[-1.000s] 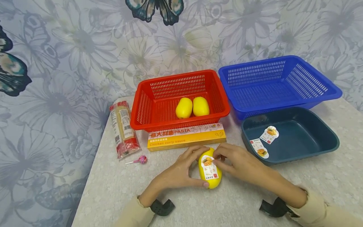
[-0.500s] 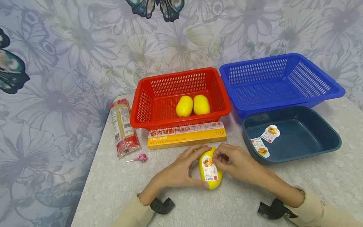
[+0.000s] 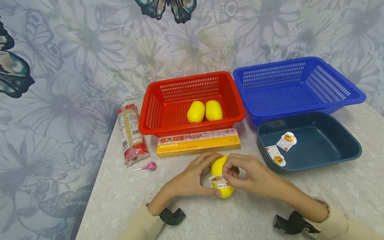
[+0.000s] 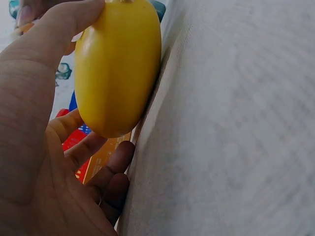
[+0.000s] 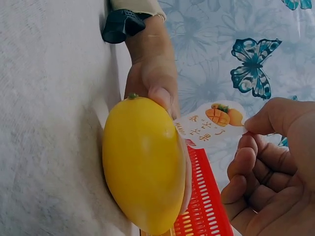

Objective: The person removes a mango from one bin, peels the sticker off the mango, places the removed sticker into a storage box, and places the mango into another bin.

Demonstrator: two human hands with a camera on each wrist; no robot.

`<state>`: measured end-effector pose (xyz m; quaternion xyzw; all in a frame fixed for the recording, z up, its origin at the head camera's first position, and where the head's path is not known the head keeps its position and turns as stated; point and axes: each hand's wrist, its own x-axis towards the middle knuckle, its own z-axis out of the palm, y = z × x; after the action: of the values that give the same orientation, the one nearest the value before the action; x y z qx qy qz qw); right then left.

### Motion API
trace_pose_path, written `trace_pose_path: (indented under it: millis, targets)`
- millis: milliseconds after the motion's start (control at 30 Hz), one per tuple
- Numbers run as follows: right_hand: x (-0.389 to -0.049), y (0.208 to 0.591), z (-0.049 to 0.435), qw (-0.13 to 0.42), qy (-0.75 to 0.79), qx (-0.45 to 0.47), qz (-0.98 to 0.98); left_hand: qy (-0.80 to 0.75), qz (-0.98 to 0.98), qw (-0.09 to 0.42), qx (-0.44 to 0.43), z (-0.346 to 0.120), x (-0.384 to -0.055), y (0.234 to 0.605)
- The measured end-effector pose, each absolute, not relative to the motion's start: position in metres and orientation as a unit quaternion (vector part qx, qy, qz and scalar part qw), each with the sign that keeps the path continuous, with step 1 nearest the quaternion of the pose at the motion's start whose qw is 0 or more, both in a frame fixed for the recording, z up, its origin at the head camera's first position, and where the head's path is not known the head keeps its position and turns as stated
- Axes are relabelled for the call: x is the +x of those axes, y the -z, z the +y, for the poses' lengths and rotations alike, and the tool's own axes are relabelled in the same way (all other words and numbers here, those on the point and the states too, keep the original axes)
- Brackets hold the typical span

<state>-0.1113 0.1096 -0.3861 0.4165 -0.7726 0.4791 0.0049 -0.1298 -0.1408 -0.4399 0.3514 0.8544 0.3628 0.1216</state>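
Note:
A smooth yellow mango (image 3: 219, 163) lies on the table between my hands. My left hand (image 3: 196, 176) grips it from the left, thumb at its near end and fingertips at its far end. A white label sticker (image 5: 211, 125) with a printed mango picture is lifted off the fruit at one end, while its other end still meets the skin. My right hand (image 3: 253, 175) pinches the raised end between thumb and forefinger, the other fingers curled in. In the left wrist view the bare underside of the mango (image 4: 118, 73) shows beside the left thumb.
Behind stand a red basket (image 3: 192, 130) holding two mangoes (image 3: 196, 112) and a blue basket (image 3: 300, 111). A dark teal basin (image 3: 327, 146) with two stickers (image 3: 286, 141) is at right. A pasta box (image 3: 198, 145), a noodle packet (image 3: 132, 131) and a lollipop (image 3: 151, 166) lie left.
The sticker lay flat on the mango earlier; now its far end is peeled up and folded toward the near end. My right hand has pulled slightly nearer; the left hand keeps its grip.

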Motion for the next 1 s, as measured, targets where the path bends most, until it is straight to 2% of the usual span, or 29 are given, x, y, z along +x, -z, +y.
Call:
trace_pose_path:
  millis: [267, 600, 900, 1000]
  targets:
    - [-0.107, 0.383, 0.115, 0.008, -0.503, 0.413, -0.759, -0.362, 0.853, 0.124, 0.356, -0.14, -0.13, 0.44]
    - [-0.113, 0.349, 0.144, 0.043, -0.512, 0.378, -0.77, -0.351, 0.858, 0.128, 0.351, -0.14, -0.13, 0.44]
    - [-0.129, 0.335, 0.201, 0.146, -0.451, 0.325, -0.818, -0.353, 0.858, 0.138, 0.346, -0.141, -0.13, 0.441]
    - [-0.133, 0.333, 0.219, 0.179, -0.425, 0.265, -0.847, -0.352, 0.859, 0.137, 0.347, -0.142, -0.13, 0.44]
